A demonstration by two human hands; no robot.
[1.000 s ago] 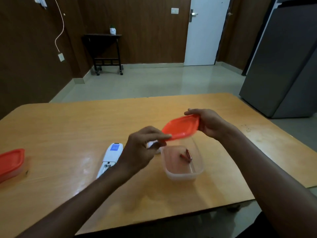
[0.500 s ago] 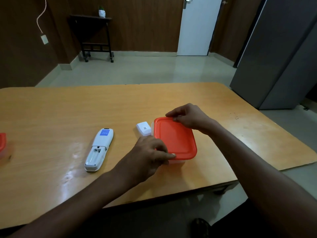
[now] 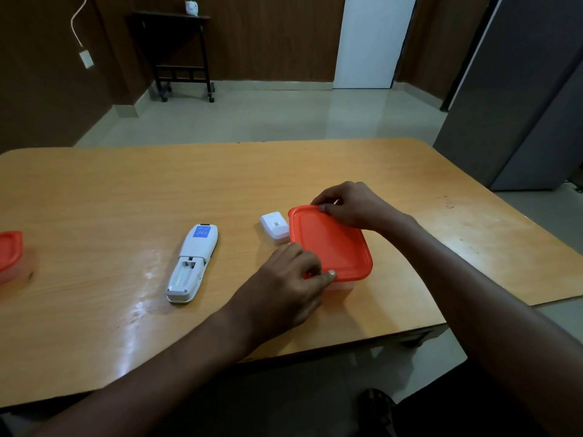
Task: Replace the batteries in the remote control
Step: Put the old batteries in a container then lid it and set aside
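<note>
A white remote control (image 3: 193, 262) lies face down on the wooden table (image 3: 126, 190), its battery compartment open and empty. Its white battery cover (image 3: 275, 228) rests beside a clear plastic container with an orange lid (image 3: 331, 244). My left hand (image 3: 293, 279) presses its fingertips on the lid's near corner. My right hand (image 3: 350, 205) grips the lid's far edge. The lid sits flat on the container, so the batteries inside are hidden.
A second orange-lidded container (image 3: 9, 255) sits at the table's left edge. The near table edge runs just below my forearms. Beyond the table are a dark side table (image 3: 179, 52), a white door (image 3: 369, 39) and a grey refrigerator (image 3: 520, 89).
One second ago my right hand held the lid tilted above the open container with batteries showing. The lid now lies flat on the container, with both hands on its edges.
</note>
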